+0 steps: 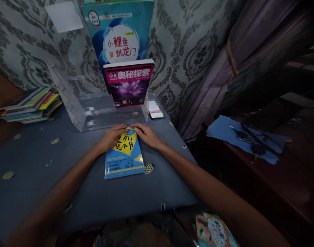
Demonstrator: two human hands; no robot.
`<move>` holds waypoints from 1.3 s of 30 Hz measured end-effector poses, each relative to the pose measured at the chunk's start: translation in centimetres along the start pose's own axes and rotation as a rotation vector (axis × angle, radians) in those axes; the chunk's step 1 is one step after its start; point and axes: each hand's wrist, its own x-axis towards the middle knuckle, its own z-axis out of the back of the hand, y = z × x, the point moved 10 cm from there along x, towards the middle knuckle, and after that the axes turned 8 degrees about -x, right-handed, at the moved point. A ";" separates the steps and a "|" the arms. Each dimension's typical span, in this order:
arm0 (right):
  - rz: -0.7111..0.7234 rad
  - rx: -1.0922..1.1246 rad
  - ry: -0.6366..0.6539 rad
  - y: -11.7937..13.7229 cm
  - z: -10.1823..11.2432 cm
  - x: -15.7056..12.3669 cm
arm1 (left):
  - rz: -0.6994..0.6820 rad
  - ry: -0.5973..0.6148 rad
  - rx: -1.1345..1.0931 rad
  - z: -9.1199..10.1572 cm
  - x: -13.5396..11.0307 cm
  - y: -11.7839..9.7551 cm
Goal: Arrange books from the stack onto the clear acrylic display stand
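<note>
A blue and yellow book (124,157) lies flat on the dark blue tablecloth (69,178) in front of me. My left hand (112,136) rests on its far left corner, fingers curled over the top edge. My right hand (146,134) lies on the far right corner, fingers likewise bent over the edge. Just beyond the book stands a clear acrylic tiered stand (95,106). A magenta book (128,84) stands upright on its lower step, and a larger blue book (119,31) stands behind it against the wall.
A stack of colourful books (30,104) lies at the table's far left. A small white card (155,109) sits beside the stand. A curtain (224,68) hangs to the right, with a dark wooden desk holding a blue cloth (239,137). Another book (212,231) lies below the table edge.
</note>
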 end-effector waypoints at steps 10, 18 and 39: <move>-0.041 0.007 -0.009 -0.5 -0.1 0.1 | 0.019 -0.026 0.046 0.0 -1.8 -1.0; -0.053 0.059 -0.036 -0.6 0.2 0.2 | 0.006 -0.017 0.150 -1.0 -1.3 -5.4; -0.113 0.157 -0.108 -0.9 1.0 0.0 | 0.303 0.075 0.512 -1.3 0.6 -8.9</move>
